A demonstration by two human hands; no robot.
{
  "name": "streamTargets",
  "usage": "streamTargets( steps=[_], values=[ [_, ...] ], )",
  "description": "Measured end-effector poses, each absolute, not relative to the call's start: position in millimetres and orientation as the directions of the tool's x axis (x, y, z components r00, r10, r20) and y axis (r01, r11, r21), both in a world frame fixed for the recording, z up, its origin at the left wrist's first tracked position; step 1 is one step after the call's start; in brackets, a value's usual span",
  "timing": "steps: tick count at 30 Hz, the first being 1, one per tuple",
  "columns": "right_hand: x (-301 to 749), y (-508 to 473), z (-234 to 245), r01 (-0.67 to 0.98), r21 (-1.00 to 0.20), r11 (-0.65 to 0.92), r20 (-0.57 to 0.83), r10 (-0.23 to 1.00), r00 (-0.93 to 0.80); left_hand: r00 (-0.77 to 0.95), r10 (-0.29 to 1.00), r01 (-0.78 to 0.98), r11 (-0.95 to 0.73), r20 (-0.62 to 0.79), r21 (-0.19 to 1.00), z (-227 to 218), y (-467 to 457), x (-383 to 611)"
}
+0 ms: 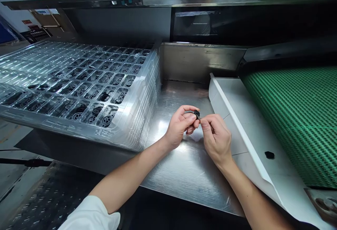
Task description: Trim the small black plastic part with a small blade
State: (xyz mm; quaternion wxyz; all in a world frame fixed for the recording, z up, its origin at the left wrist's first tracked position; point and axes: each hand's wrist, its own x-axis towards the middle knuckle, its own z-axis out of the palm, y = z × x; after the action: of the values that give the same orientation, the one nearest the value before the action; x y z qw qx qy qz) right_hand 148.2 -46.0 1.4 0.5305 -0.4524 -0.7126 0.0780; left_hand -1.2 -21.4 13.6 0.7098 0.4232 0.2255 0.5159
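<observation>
Both hands were held close together over a steel table (184, 173), and the small black part (197, 114) sat between them, near the table's middle at fingertip height. The left hand (180, 126) was curled narrow, its thumb and fingers closed on the part from one side, while the right hand (216, 138) pinched it from the other between thumb and forefinger. The part looked light and fairly stiff, probably molded plastic or rubber. A thin tail seemed to run off its left side and looked easy to bend, so the round body appeared the safer place to hold, though fingers hid much of it. To the left stood a stack of clear trays (151, 82), thin and likely slippery, with round black parts (106, 121) in their pockets. To the right lay a white chute (237, 131) with a black piece (269, 155) on it, beside a green belt (289, 117).
</observation>
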Motion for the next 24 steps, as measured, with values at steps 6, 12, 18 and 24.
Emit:
streamTargets(
  steps=[6,12,18,24],
  values=[
    [148.6,-46.2,1.3,0.581,-0.564,0.588,0.699,0.714,-0.043,0.371,0.921,-0.542,0.112,0.117,0.833,13.0,-21.9,-2.1],
    [149.1,-46.3,-1.5,0.588,-0.576,0.568,0.686,0.727,-0.03,0.371,0.921,-0.549,0.115,0.118,0.828,12.2,-21.3,-2.5],
    [148.6,-47.2,-2.7,0.585,-0.589,0.557,0.681,0.733,-0.011,0.368,0.923,-0.543,0.12,0.108,0.831,11.6,-20.0,-2.5],
    [148.2,-47.4,-4.1,0.588,-0.573,0.571,0.697,0.717,-0.018,0.364,0.925,-0.538,0.112,0.11,0.835,11.8,-20.5,-2.5]
  ],
)
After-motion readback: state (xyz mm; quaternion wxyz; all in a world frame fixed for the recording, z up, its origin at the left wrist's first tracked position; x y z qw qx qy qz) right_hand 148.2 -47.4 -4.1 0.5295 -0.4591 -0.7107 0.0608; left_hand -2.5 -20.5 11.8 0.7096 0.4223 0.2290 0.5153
